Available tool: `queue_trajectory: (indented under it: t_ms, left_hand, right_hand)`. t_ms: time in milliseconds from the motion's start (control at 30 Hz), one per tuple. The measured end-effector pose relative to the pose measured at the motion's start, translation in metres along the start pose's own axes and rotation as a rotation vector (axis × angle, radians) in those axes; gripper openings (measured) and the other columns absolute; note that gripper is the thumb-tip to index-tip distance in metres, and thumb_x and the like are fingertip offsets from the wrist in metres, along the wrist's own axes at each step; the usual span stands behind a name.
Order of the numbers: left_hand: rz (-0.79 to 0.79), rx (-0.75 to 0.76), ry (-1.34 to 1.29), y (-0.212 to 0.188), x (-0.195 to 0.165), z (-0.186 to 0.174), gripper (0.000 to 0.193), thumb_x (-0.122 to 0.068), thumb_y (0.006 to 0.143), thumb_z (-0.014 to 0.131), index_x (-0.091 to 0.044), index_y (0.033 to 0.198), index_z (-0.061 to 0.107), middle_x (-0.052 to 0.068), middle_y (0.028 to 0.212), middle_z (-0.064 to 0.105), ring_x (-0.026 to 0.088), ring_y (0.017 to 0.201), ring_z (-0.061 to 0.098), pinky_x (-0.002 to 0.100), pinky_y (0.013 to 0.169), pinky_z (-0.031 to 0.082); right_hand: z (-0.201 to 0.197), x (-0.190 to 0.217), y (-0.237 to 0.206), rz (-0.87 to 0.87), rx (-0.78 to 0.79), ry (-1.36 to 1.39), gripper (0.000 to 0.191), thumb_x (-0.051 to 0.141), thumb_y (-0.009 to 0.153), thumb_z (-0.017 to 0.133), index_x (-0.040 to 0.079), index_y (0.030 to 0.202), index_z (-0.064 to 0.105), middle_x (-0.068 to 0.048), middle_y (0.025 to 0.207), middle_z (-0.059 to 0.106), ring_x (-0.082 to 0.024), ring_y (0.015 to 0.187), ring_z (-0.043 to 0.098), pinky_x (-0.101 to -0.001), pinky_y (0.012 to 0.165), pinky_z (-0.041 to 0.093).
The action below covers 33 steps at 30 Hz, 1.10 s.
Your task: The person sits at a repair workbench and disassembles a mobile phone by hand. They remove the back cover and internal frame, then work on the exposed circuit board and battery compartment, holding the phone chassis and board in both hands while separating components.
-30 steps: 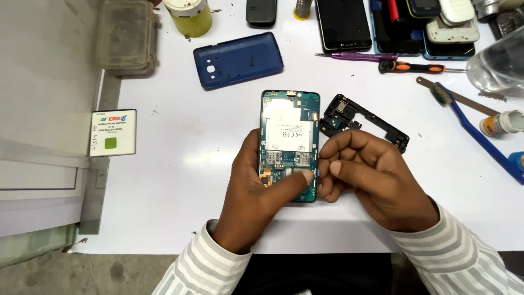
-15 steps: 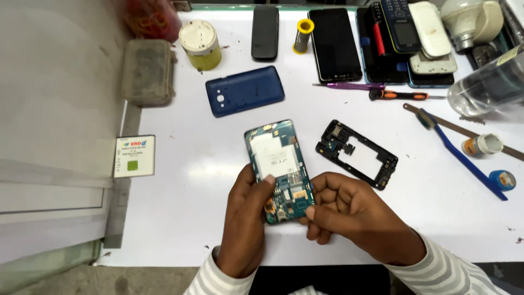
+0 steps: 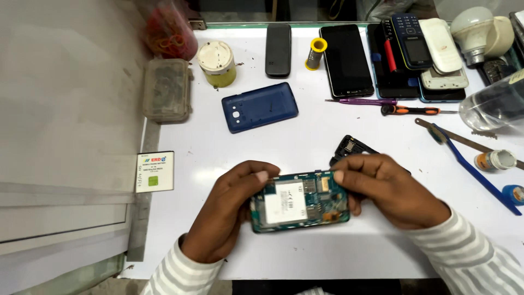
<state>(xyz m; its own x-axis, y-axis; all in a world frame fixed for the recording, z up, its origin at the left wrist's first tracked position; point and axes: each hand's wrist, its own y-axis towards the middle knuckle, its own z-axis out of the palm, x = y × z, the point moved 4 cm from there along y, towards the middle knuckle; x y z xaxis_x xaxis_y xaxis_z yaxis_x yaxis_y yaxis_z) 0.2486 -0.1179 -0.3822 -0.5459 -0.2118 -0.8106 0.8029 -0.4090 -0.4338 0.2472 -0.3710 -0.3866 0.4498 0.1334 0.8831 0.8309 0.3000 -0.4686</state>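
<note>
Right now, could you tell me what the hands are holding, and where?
Both hold the opened phone: left hand at its left end, right hand at its right end.

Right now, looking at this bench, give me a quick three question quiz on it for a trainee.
1. True or false: both hands grip the opened phone.
2. Which lies nearest the blue back cover? A) bulb B) yellow-lidded jar C) white battery
3. Fill in: the phone is held with its long side running ____ across the view.

Key
1. True: the left hand holds its left end, the right hand its right end.
2. B.
3. Sideways; its circuit board faces up.
</note>
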Motion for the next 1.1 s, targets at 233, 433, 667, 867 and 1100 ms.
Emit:
queue_trajectory:
  t_ms: [233, 433, 667, 867, 1100]
  left_hand:
    - [-0.077, 0.242, 0.267, 0.019, -0.002, 0.015, 0.039, -0.025, 0.093, 0.064, 0.005, 0.118, 0.068, 0.008, 0.092, 0.074, 0.008, 0.076, 0.069, 0.022, 0.066, 0.056]
    - [-0.03, 0.309, 0.269, 0.029, 0.006, 0.013, 0.031, -0.017, 0.095, 0.063, 0.006, 0.116, 0.065, 0.003, 0.083, 0.073, 0.006, 0.066, 0.065, 0.022, 0.059, 0.053]
    - [0.062, 0.305, 0.232, 0.037, 0.018, 0.004, 0.025, -0.015, 0.097, 0.062, 0.007, 0.109, 0.062, 0.004, 0.082, 0.07, 0.004, 0.067, 0.06, 0.021, 0.059, 0.048]
    - [0.056, 0.303, 0.173, 0.038, 0.022, 0.001, 0.023, -0.012, 0.098, 0.06, 0.007, 0.111, 0.06, 0.005, 0.087, 0.071, 0.005, 0.071, 0.062, 0.022, 0.062, 0.051]
    - [0.063, 0.322, 0.096, 0.037, 0.023, 0.0, 0.029, -0.01, 0.099, 0.058, 0.01, 0.119, 0.06, 0.006, 0.092, 0.072, 0.005, 0.074, 0.063, 0.023, 0.066, 0.053]
  right_hand:
    - [0.002, 0.026, 0.018, 0.008, 0.059, -0.195, 0.035, 0.031, 0.094, 0.063, 0.0, 0.096, 0.08, -0.001, 0.066, 0.067, -0.008, 0.054, 0.053, -0.0244, 0.048, 0.045]
    - [0.012, 0.051, 0.041, -0.014, 0.115, -0.369, 0.034, 0.032, 0.093, 0.064, 0.002, 0.101, 0.08, 0.0, 0.064, 0.065, -0.007, 0.052, 0.053, -0.0252, 0.046, 0.046]
    - [0.002, 0.092, 0.091, -0.512, -0.109, -0.812, 0.023, 0.02, 0.091, 0.072, 0.005, 0.109, 0.076, -0.003, 0.078, 0.071, -0.013, 0.067, 0.063, -0.0302, 0.058, 0.052]
    - [0.019, 0.096, 0.127, -0.909, -0.159, -1.21, 0.021, 0.009, 0.087, 0.075, 0.009, 0.108, 0.078, -0.01, 0.102, 0.069, -0.029, 0.087, 0.07, -0.0414, 0.073, 0.057]
    - [0.034, 0.098, 0.144, -0.933, -0.097, -1.394, 0.01, 0.014, 0.086, 0.076, 0.011, 0.095, 0.077, -0.007, 0.1, 0.066, -0.028, 0.081, 0.07, -0.042, 0.065, 0.056]
